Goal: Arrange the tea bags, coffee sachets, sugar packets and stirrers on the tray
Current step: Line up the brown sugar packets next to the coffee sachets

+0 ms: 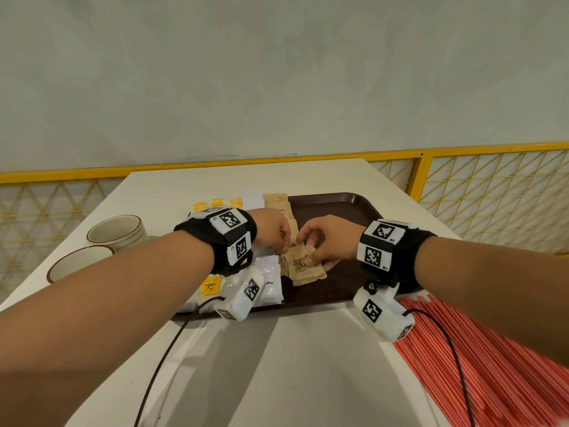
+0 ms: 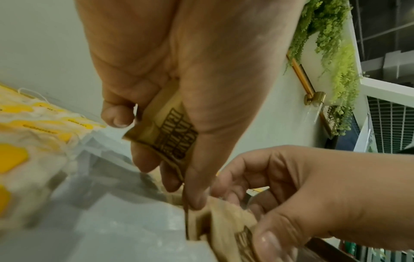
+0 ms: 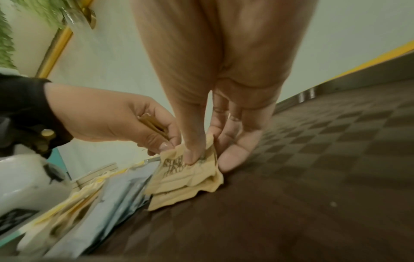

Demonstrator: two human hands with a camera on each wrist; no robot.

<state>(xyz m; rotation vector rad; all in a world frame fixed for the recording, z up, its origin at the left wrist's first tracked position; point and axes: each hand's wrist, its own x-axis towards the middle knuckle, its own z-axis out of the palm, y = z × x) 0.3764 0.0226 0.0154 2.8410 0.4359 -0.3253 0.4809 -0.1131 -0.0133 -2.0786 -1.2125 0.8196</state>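
A dark brown tray [image 1: 341, 208] lies on the white table. Brown sugar packets [image 1: 303, 268] sit stacked on it near the middle. My left hand [image 1: 274, 232] grips a few brown sugar packets [image 2: 165, 131] in its curled fingers. My right hand [image 1: 326, 245] pinches the top packet of the stack [image 3: 186, 170], thumb on top and fingers behind. White coffee sachets [image 1: 271, 282] and yellow-tagged tea bags [image 1: 211, 286] lie on the tray's left part. Red striped stirrers [image 1: 498, 371] lie off the tray at the lower right.
Two cream bowls with brown rims [image 1: 115, 231] stand on the table [image 1: 308, 365] at the left. More tea bags [image 1: 215, 204] and brown packets [image 1: 277, 201] lie at the tray's far left end. A yellow railing [image 1: 492, 149] runs behind the table. Black cables trail from both wrists.
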